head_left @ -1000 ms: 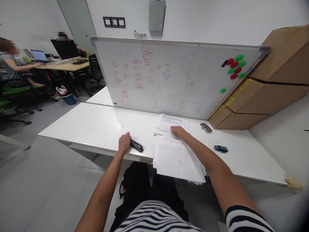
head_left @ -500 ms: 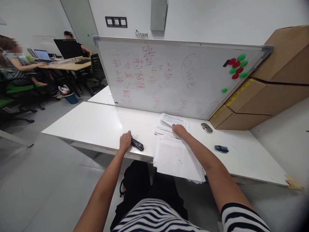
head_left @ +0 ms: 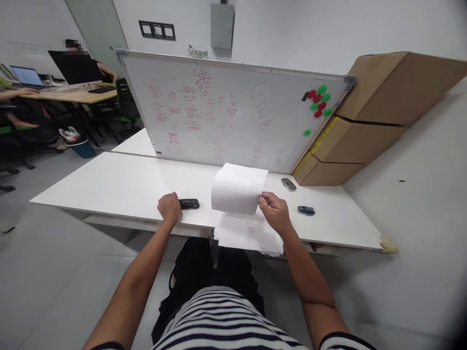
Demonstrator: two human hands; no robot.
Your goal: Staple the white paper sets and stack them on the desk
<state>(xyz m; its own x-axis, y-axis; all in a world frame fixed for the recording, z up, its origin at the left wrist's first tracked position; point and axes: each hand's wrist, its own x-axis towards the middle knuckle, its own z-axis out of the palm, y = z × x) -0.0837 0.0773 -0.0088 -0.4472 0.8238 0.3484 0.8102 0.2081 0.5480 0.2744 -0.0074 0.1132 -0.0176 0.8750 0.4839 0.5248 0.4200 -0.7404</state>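
Observation:
My right hand (head_left: 274, 211) pinches a few white sheets (head_left: 237, 189) by their right edge and holds them curled above the paper stack (head_left: 248, 234), which hangs over the near edge of the white table (head_left: 120, 184). My left hand (head_left: 169, 207) is closed around the end of a black stapler (head_left: 189, 203) that lies flat on the table, left of the stack.
A whiteboard (head_left: 226, 109) with red writing and magnets leans at the table's back against cardboard boxes (head_left: 375, 121). A grey mouse (head_left: 288, 184) and a small dark object (head_left: 305, 210) lie right of the papers. Other people sit at a desk (head_left: 69, 92) at far left.
My right hand has lifted the printed sheets off the table beyond the stack and drawn them nearer, curling them over the stack. The left hand stays on the stapler. The camera view has shifted.

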